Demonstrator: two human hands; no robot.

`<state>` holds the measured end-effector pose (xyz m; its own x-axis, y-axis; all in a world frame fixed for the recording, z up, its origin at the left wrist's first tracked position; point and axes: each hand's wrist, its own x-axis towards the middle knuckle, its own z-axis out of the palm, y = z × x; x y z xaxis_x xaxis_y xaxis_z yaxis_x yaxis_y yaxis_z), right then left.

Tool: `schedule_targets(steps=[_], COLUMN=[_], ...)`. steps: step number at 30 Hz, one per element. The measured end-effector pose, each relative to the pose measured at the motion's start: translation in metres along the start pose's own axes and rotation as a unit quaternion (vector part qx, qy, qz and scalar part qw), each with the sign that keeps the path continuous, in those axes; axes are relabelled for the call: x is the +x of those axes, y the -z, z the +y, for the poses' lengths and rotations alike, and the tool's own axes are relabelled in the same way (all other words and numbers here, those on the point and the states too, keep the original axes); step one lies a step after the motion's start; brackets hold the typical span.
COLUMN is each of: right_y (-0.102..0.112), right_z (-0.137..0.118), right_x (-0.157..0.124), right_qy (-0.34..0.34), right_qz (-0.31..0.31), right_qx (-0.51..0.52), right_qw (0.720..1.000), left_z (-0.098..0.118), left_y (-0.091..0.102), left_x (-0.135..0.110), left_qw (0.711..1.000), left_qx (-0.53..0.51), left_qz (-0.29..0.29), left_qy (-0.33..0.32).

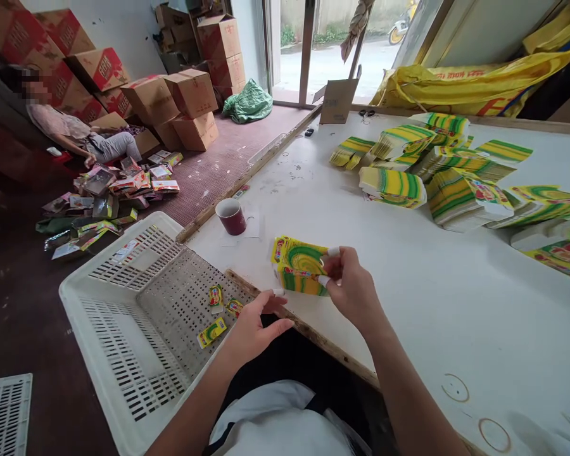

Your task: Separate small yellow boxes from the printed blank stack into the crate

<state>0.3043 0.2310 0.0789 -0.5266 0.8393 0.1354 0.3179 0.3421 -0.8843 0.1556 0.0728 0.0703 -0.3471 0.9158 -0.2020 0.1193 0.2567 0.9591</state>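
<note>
A stack of flat printed cartons (298, 265), yellow and green, stands on the white table near its front edge. My right hand (349, 278) pinches at the right end of this stack, thumb and forefinger wearing white finger covers. Whether it grips one carton or several, I cannot tell. My left hand (261, 320) hovers over the table's wooden edge, just below and left of the stack, fingers stretched out and apart with nothing visible in them. Beneath it, a few small yellow-green cartons (212, 332) lie in the white plastic basket (159, 221).
More carton stacks (392, 187) spread over the far right of the white table (361, 354). A maroon mug (230, 217) stands left of the stack. Scissors (367, 114) lie far back. Left, a person (71, 123) sits beside heaped packages (109, 190) and cardboard boxes (190, 95).
</note>
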Motion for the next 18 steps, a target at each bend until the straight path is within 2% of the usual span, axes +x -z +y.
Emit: schedule_targets(steps=[2,3,5,7,9,12,14,16,18], right_y=[-0.002,-0.004,-0.011,-0.021,-0.030,-0.039,-0.040,-0.038,-0.032], right_z=[-0.009,-0.014,-0.023,-0.032,-0.037,-0.038,-0.035,-0.031,-0.026], right_x=[-0.014,-0.022,-0.038,-0.051,-0.060,-0.065,-0.063,-0.060,-0.057], right_qy=[0.009,0.008,-0.003,-0.018,-0.020,0.003,0.017,0.028,0.035], right_qz=[-0.039,-0.074,-0.137,-0.166,-0.166,-0.142,-0.115,-0.098,-0.079], right_qx=[0.091,0.126,0.191,0.252,0.279,0.232,0.186,0.158,0.138], right_qw=[0.995,0.989,0.972,0.953,0.946,0.962,0.976,0.982,0.987], left_z=[0.003,0.007,0.020,0.035,0.046,0.046,0.038,0.028,0.019], left_y=[-0.012,-0.018,-0.029,-0.037,-0.041,-0.043,-0.042,-0.037,-0.030], left_x=[0.004,0.006,0.011,0.016,0.020,0.023,0.021,0.017,0.013], left_qw=[0.987,0.970,0.925,0.889,0.870,0.870,0.889,0.916,0.943], left_qx=[-0.161,-0.244,-0.375,-0.436,-0.450,-0.408,-0.345,-0.283,-0.241], left_qz=[-0.004,0.007,0.066,0.138,0.192,0.261,0.287,0.263,0.198], left_qy=[0.001,0.000,-0.010,-0.027,-0.056,-0.089,-0.098,-0.105,-0.118])
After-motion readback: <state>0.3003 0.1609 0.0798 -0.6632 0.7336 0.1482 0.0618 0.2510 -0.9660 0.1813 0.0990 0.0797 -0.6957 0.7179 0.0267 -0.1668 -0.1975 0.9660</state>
